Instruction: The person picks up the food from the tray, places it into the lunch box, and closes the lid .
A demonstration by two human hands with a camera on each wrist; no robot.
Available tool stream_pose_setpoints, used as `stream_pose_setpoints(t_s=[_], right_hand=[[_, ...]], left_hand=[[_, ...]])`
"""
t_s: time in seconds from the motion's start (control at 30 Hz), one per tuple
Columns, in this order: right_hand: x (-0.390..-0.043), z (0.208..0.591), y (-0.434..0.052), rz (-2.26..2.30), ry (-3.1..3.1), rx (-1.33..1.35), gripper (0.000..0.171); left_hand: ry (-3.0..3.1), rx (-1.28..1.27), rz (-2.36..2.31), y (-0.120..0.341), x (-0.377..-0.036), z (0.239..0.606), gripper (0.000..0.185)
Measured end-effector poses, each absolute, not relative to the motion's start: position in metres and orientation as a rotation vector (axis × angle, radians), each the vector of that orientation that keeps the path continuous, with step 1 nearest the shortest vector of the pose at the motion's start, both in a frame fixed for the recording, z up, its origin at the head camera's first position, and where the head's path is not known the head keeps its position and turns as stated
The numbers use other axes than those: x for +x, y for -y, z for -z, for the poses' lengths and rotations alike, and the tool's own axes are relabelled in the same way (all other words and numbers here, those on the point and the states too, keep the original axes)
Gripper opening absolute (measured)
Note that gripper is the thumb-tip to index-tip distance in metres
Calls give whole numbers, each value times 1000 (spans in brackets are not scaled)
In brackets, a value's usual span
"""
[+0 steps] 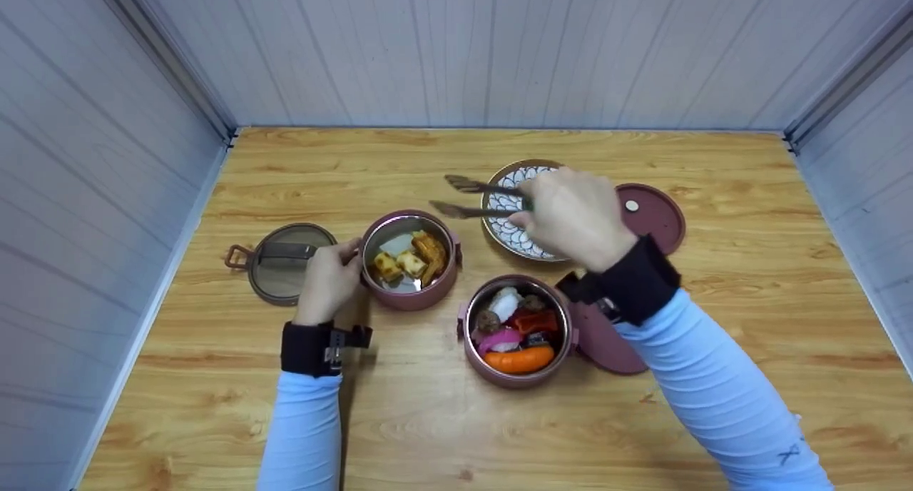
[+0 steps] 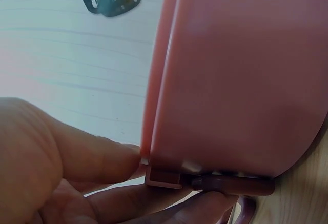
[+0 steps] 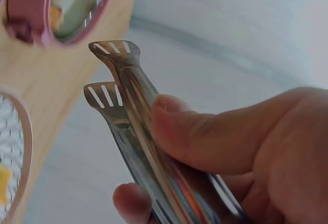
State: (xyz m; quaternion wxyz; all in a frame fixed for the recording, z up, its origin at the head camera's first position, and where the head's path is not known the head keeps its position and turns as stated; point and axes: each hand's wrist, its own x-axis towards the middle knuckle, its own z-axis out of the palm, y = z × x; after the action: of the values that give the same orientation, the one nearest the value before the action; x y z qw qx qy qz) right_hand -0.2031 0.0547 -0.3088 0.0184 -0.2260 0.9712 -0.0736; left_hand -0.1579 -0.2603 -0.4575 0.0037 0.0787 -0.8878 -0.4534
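Observation:
My left hand (image 1: 329, 280) pinches the side of a pink lunch pot (image 1: 410, 302), the thumb at its rim and the fingers at the side clasp (image 2: 233, 185). Inside that pot lie pale toasted cubes (image 1: 410, 262) and browned strips of food (image 1: 429, 248). With my right hand (image 1: 574, 213) I hold metal tongs (image 3: 136, 98) in the air, their slotted tips apart and nothing between them. The tongs point left, overlapping a patterned plate (image 1: 506, 235) in the head view. My right hand hides part of the plate; a yellow piece (image 3: 4, 183) on it shows in the right wrist view.
A second pink pot (image 1: 517, 378) holds an orange sausage-shaped piece (image 1: 519, 360), meatballs and rice pieces. Two dark pink lids (image 1: 660, 223) lie at the right, one partly under my right arm. A clear lid with a handle (image 1: 274, 280) lies left. Pale walls (image 1: 456, 56) enclose the wooden table (image 1: 414, 434).

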Motion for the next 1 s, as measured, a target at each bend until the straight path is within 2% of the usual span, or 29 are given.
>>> stream_pose_setpoints(t_s=[0.23, 0.47, 0.7, 1.0], right_hand=[[-217, 312, -111, 429, -3026, -418, 51], [-222, 365, -151, 485, -3017, -228, 47], [-223, 409, -165, 493, -3105, -197, 48], [-224, 421, -163, 455, -3135, -200, 47]], left_hand=[[2794, 262, 1407, 262, -158, 459, 37], [2805, 275, 1383, 264, -155, 457, 38], [2804, 281, 1413, 265, -155, 457, 38], [2803, 249, 1359, 265, -155, 458, 37]])
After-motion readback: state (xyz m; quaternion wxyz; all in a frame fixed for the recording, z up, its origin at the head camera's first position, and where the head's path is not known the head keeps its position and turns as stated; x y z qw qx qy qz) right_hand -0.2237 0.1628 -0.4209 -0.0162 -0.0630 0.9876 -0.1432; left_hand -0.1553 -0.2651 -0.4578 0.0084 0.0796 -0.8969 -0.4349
